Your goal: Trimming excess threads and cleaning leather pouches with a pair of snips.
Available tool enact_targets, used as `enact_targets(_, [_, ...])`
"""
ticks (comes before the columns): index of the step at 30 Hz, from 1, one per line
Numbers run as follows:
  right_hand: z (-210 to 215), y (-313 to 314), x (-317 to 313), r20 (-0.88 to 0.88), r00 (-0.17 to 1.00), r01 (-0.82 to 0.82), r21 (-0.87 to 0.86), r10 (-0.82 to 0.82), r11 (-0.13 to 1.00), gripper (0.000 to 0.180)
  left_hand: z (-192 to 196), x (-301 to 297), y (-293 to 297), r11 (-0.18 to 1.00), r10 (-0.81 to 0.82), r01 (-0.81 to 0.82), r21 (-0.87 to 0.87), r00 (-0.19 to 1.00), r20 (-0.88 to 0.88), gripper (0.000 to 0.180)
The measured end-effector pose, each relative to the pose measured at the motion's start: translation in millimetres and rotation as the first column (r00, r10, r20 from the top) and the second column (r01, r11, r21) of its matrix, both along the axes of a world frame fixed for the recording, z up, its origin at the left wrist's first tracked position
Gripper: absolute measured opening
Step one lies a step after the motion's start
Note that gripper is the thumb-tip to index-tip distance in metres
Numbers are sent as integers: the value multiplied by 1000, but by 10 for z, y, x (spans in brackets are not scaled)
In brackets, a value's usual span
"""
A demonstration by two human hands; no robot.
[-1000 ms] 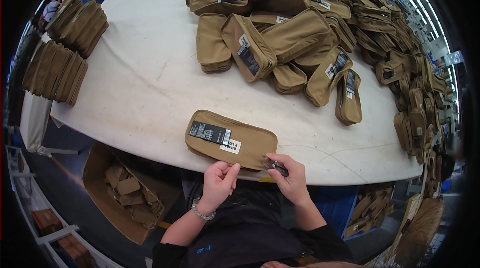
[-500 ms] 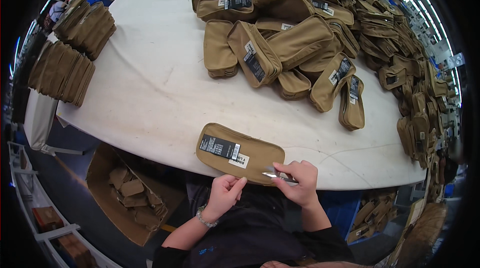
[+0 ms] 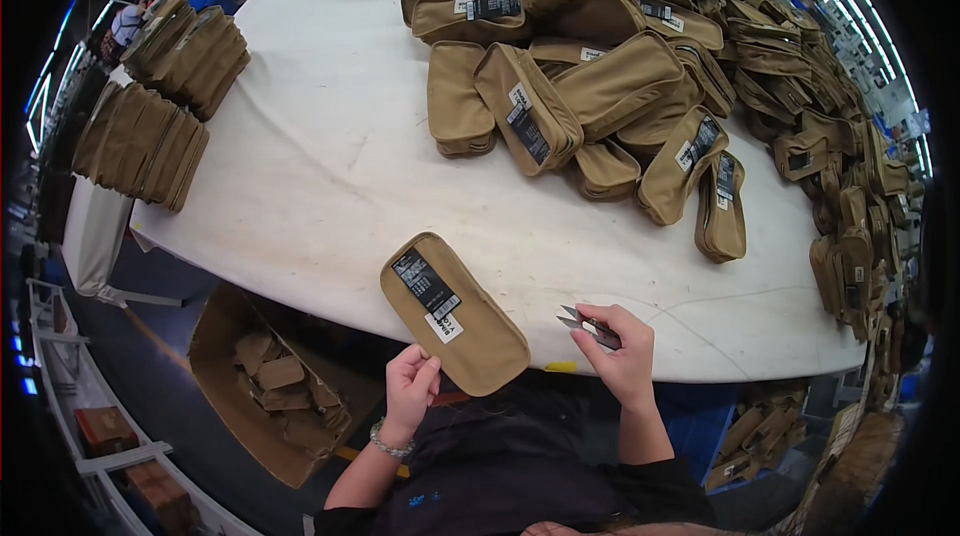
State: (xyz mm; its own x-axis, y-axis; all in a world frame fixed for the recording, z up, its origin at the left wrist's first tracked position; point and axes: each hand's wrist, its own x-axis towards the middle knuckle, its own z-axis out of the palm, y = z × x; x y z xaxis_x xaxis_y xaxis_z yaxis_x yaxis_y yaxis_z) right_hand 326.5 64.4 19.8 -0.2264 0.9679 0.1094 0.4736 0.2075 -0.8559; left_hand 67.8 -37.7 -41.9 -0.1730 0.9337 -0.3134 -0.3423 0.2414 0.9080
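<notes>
In my head view, I see the left hand point(image 3: 410, 391) pinching the pouch point(image 3: 475, 326) by its edge; the pouch now slants more steeply than half a second ago, its lower end past the table's point(image 3: 290, 206) near edge. The right hand point(image 3: 625, 351), fingers gripping the snips point(image 3: 600, 331), has come away from the pouch.

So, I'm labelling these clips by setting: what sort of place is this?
Probably a bag factory's finishing area: a heap of tan fabric pouches lies on a wide white table, two packed rows of brown fabric pieces sit at its left, and the right hand holds small pointed metal snips.
</notes>
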Motion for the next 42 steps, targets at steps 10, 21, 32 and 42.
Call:
enact_targets(10, [-113, -11, -50, 9, 1000, -6, 9, 6, 1000, 27, 116, -99, -8, 974, 121, 49, 223, 717, -687, 29])
enact_targets(21, [-238, -324, -256, -233, 973, -30, -151, -6, 988, 42, 391, -308, 161, 556, 563, 124, 822, 671, -482, 60])
enact_targets(32, [-261, -265, -471, -67, 995, -85, -83, 80, 993, 27, 442, -384, 261, 761, 397, 225, 609, 581, -711, 28])
enact_targets(42, [-244, 84, -147, 369, 928, -349, 798, 60, 491, 36, 540, -329, 416, 749, 570, 377, 546, 55, -820, 33])
